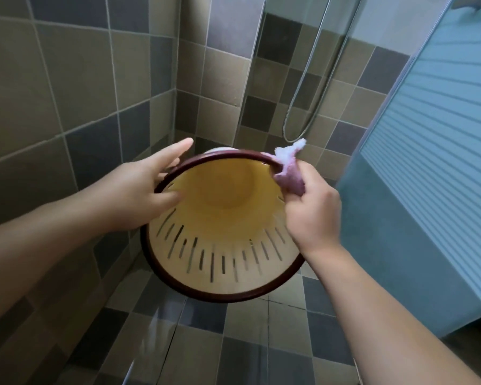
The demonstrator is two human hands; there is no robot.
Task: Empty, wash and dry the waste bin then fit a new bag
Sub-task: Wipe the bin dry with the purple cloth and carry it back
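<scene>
A cream plastic waste bin (222, 245) with slotted walls and a dark red rim is held in the air, tipped so its open mouth faces me. It is empty inside. My left hand (139, 187) holds the rim at the upper left, thumb inside the bin and fingers stretched over the outside. My right hand (311, 209) grips a pink and white cloth (288, 169) and presses it against the rim at the upper right.
I stand in a tiled shower corner with brown and grey wall tiles (67, 93) and a wet tiled floor (233, 343). A metal shower hose (303, 107) hangs on the back wall. A frosted glass panel (428, 162) stands close on the right.
</scene>
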